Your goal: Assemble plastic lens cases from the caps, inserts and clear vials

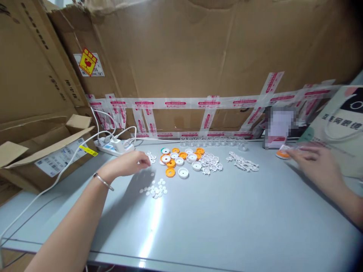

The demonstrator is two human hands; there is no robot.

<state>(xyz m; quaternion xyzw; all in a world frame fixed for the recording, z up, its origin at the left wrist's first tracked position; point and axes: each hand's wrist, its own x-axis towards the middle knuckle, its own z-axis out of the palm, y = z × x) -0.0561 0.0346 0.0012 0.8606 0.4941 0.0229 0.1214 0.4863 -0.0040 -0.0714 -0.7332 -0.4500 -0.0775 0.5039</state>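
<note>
My left hand [138,162], with a silver bracelet on its wrist, is over the left part of the grey table, its fingers curled together beside small white pieces [152,156]; what they grip, if anything, is hidden. At the far right my right hand [314,162] has its fingertips on an orange and white round piece [283,153]. Between the hands lie orange rings [170,172], white round caps [183,173] and a pile of white lattice parts [211,162]. Small white discs [157,190] are scattered nearer the front.
Clear round cups [215,141] line the back, near a phone-like device [276,130]. More white parts [242,161] lie right of centre. A power strip [115,145] with white cables and an open carton [56,151] stand left. A large cardboard box [176,56] forms the back.
</note>
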